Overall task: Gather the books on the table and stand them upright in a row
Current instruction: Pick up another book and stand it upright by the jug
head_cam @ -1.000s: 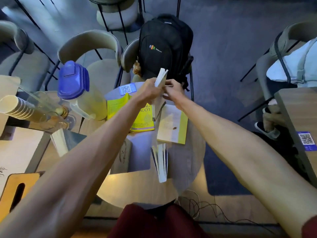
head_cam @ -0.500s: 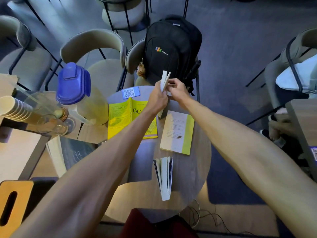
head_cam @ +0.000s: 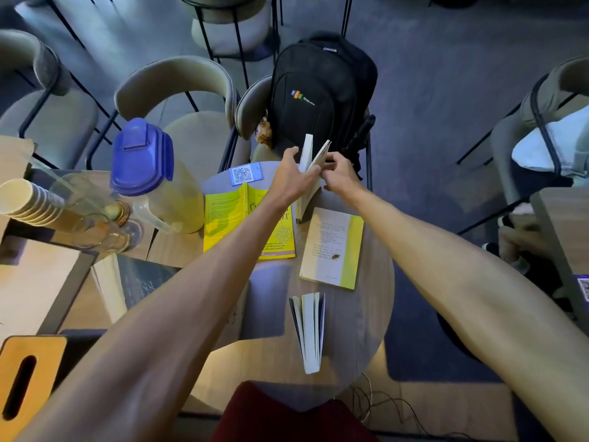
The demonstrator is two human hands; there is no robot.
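Note:
A white-paged book point(head_cam: 306, 154) stands upright at the far edge of the round table point(head_cam: 363, 323), its covers fanned apart. My left hand point(head_cam: 291, 177) grips its page block between thumb and fingers. My right hand point(head_cam: 341, 173) pinches its right cover. A yellow book point(head_cam: 224, 218) lies open, face down, under my left forearm. A cream and green book point(head_cam: 331, 247) lies flat on the right. Another book point(head_cam: 309, 330) stands fanned open near the front edge. A dark book point(head_cam: 140, 282) lies at the left.
A blue-lidded pitcher point(head_cam: 143, 164), stacked paper cups point(head_cam: 28, 199) and glasses point(head_cam: 95, 224) crowd the left side. A black backpack point(head_cam: 322, 90) sits on the chair right behind the held book. A QR sticker point(head_cam: 245, 173) and a wooden box point(head_cam: 28, 378) are also there.
Both hands stay on the upright book at the far edge. Its covers have spread wider apart, and my left thumb now sits higher on the page block.

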